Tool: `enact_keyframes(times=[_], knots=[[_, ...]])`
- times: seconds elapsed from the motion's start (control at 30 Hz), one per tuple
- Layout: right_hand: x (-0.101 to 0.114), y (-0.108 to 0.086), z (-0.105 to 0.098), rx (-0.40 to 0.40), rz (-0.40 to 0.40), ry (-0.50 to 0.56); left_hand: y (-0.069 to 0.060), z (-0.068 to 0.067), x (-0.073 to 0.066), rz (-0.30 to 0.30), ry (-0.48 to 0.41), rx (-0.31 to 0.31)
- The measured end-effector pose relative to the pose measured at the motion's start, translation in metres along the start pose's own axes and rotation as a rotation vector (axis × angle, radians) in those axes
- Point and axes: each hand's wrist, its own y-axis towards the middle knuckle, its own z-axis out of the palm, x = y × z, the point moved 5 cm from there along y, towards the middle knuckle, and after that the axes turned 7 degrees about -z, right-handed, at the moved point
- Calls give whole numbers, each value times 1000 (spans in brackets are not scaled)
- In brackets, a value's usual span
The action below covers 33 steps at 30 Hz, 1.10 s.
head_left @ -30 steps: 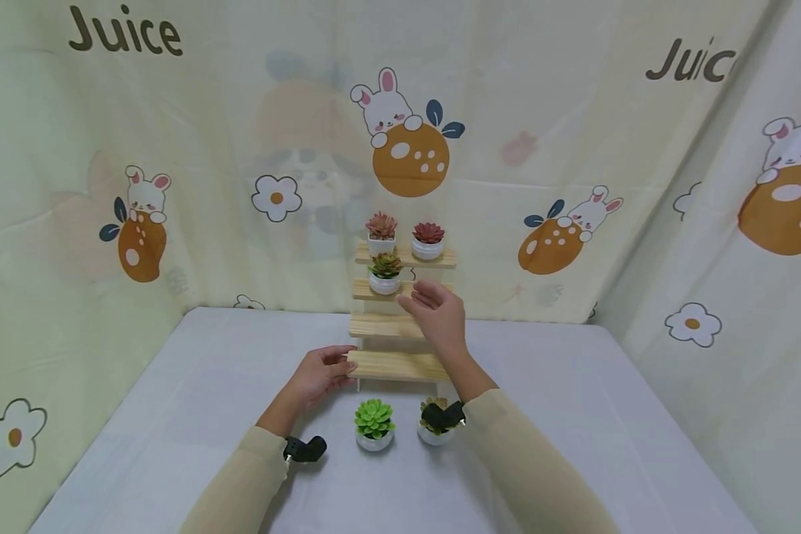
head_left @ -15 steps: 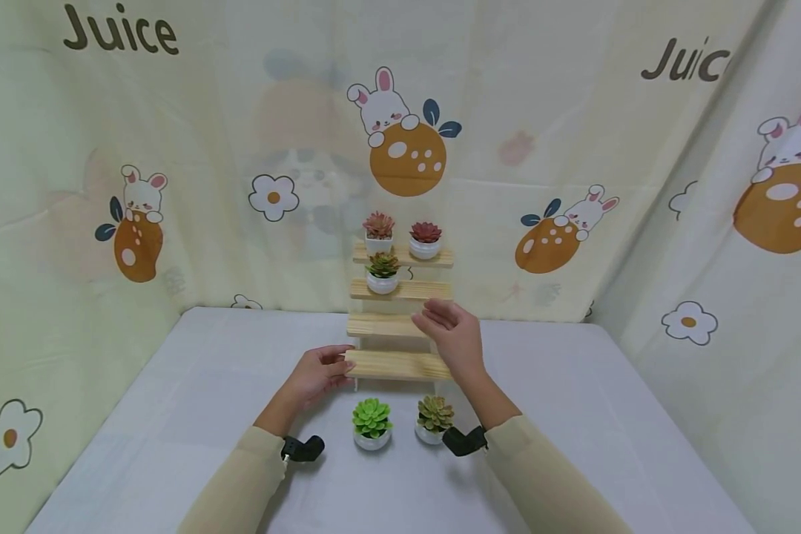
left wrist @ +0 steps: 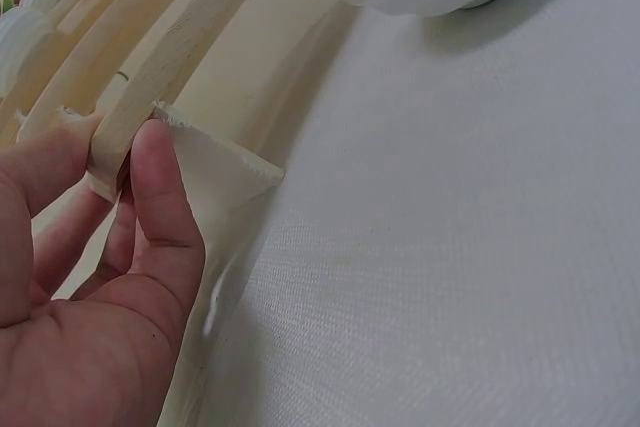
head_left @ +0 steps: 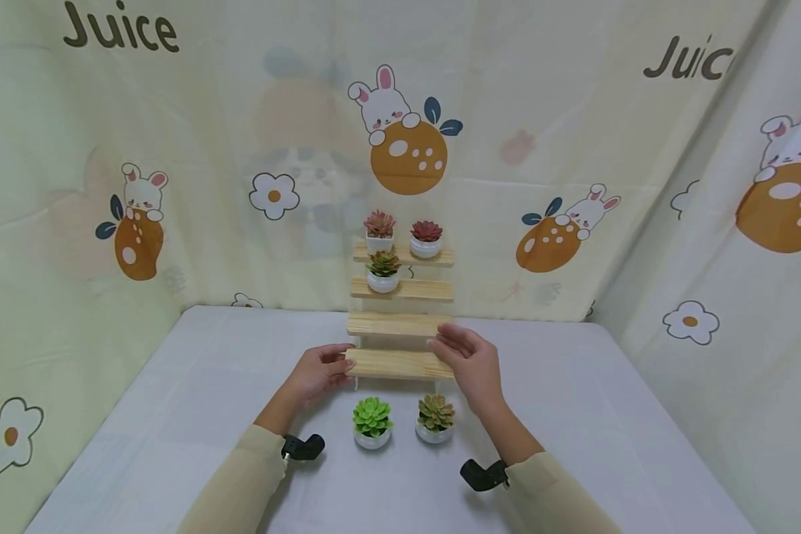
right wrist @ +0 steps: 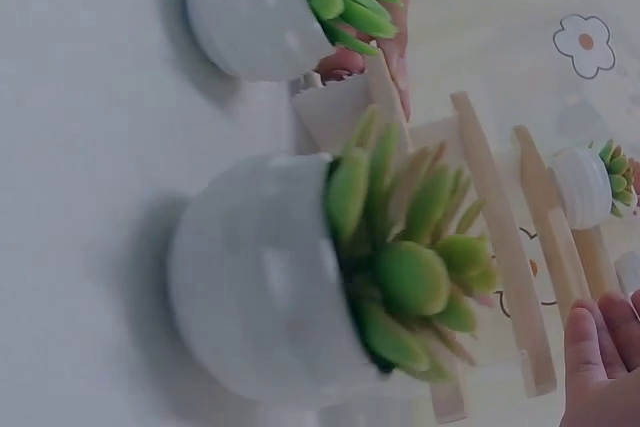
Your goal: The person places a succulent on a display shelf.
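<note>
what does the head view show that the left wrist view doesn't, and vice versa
Only the head view: the bare right hand and dark brown "Juice" lettering.
Only the left wrist view: the palm side of the bare left hand.
Both: that left hand pinching one end of the lowest flat pale-wood shelf board, plus the white tabletop.

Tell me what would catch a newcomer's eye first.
The bright green succulent pops first, on the white table before the stepped wooden shelf. Three more potted plants crown its top two tiers, and behind, a printed rabbit leans over an orange fruit on the curtain.
</note>
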Motion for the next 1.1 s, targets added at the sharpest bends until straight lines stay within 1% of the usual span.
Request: enact_keyframes(times=[0.13,0.27,0.47,0.57,0.67,0.8,1.0,1.1], knots=[[-6,-12,-3,1,21,-3,0,0,-1,2,0,4],[-11,-22,-6,-1,25,-23,1,0,-1,2,-2,9],[-21,-34,-11,28,41,-26,2,-1,0,-3,4,6],[-27,-41,-14,41,75,-40,1,-1,1,-2,5,4],[-34,-50,-16,44,132,-43,1,-1,2,-6,9,-2],[-39,-62,-16,50,198,-17,0,0,3,-7,7,-4],[-44,-78,-16,66,241,57,-1,1,3,1,-18,6],[-46,-84,-15,81,264,66,-1,0,2,2,-13,1]])
